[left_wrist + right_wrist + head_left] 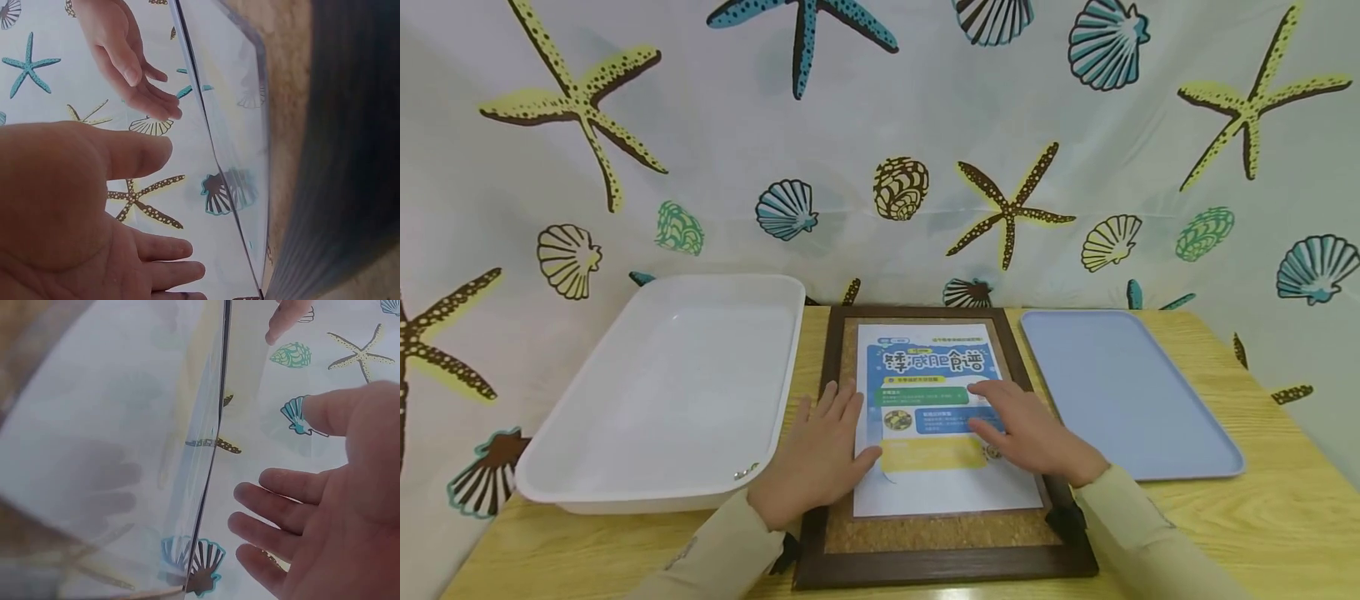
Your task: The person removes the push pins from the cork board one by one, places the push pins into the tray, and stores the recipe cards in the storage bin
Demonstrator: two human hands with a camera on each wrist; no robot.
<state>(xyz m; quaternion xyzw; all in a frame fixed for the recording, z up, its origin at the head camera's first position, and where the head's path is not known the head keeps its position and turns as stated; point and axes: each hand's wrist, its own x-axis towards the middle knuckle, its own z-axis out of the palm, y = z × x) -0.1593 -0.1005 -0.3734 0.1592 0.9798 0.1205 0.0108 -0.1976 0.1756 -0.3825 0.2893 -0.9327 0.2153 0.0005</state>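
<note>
A printed paper poster (951, 492), with a blue top and green and yellow text boxes, lies on a cork board (940, 533) with a dark brown frame (925, 571). My left hand (816, 454) is spread over the board's left side, its thumb overlapping the poster's edge in the head view. Over the poster's right part is my right hand (1026, 425), thumb and fingers extended and covering some of the print. Both wrist views show the palms with nothing in them; the left wrist view also catches the other hand (128, 59), fingers loosely extended.
To the left stands a deep white tray (662, 392) with a few small shiny bits (746, 472) in its near right corner. A flat pale blue tray (1127, 392) lies to the right on the wooden table (1285, 517). Behind hangs a shell-and-starfish printed cloth (850, 250).
</note>
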